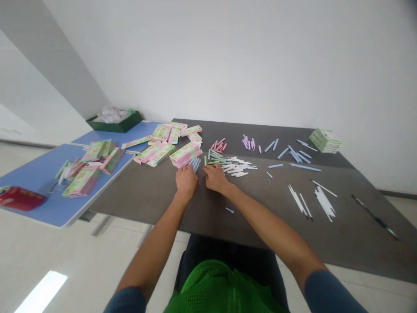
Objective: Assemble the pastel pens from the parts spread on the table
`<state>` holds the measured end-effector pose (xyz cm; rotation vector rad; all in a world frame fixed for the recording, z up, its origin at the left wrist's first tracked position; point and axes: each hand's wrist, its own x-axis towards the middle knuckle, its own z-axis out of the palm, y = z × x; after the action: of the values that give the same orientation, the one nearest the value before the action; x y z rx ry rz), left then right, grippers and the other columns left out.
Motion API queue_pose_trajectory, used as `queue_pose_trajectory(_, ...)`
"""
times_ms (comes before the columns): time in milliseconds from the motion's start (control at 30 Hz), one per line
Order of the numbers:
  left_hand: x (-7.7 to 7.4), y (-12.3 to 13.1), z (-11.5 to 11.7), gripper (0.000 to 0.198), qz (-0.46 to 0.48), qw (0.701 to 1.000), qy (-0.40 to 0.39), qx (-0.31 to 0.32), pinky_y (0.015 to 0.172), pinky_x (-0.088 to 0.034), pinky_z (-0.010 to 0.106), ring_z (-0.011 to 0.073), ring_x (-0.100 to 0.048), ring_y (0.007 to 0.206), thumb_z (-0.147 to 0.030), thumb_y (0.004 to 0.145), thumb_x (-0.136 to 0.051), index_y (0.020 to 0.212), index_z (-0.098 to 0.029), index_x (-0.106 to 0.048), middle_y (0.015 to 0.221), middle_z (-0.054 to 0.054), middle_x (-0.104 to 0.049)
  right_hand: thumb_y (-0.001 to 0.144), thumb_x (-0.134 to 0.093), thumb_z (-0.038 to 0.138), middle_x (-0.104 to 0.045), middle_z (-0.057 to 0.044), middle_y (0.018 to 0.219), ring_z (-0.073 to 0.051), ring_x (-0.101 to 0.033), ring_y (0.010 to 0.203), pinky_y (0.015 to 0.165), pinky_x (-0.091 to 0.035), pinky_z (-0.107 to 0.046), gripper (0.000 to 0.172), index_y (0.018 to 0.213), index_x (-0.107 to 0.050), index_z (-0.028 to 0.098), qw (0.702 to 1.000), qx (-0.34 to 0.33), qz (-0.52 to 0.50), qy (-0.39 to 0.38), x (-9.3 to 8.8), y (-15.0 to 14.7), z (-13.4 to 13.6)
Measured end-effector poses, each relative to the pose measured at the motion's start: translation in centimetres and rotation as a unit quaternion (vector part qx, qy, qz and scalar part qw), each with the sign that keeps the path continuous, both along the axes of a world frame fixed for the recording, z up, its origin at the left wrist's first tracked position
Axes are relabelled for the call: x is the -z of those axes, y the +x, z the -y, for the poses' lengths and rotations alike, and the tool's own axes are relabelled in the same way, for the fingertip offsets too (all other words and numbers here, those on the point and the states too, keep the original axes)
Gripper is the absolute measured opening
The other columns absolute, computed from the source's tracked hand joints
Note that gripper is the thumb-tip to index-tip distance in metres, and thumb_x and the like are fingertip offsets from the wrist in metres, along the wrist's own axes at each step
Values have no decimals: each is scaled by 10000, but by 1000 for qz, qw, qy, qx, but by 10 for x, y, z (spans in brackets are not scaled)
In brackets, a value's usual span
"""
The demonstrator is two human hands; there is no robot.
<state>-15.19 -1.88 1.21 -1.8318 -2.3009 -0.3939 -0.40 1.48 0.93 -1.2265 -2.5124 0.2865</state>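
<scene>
On the dark table, my left hand (186,179) is closed at a small bunch of light-blue pen pieces (195,164), which stick out past its curled fingers. My right hand (215,176) is a short way to the right, its fingers bent down together; what they hold, if anything, is too small to tell. Just beyond it lie green pen pieces (219,157) and a spread of white pen pieces (239,167). Behind the left hand is a stack of pink-and-green boxes (185,154). Red pen pieces (219,145) lie farther back.
Purple pieces (248,142) and blue pieces (298,155) lie toward the back right, near stacked green boxes (325,140). Thin white sticks (324,202) and a dark pen-like rod (374,216) are at right. The blue table (35,163) at left bears a red can (21,198) and more boxes.
</scene>
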Motion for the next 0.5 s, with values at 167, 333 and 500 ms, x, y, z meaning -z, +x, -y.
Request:
queue_pose_trajectory(167,5,-3,0,301,-5,1000,-4,-27,907,-450,418,332,-594,1106,-193,929,-435,1105,-107,-664,1123,193,-675,921,-477,211,-622,-105,1281,-298,-434,1149,937,-368,-423,330,1202,-649,196,1000,17,18,-15,-1,-14,2)
queue_pose_trajectory(333,2,4,-3,302,-4,1000,2,-20,915,-445,433,349,-572,1125,-189,919,-441,1091,-105,-674,1133,202,-665,928,-471,211,-638,-101,1265,-297,-448,1146,936,-373,-417,318,1187,-655,194,1000,21,0,-16,1,-11,1)
queue_pose_trajectory(500,-8,26,-10,306,4,1000,-3,6,923,-434,432,339,-571,1117,-175,921,-430,1087,-109,-679,1118,197,-672,928,-479,209,-642,-119,1281,-294,-473,1164,975,-364,-419,336,1213,-652,171,998,56,-13,-19,4,9,-5)
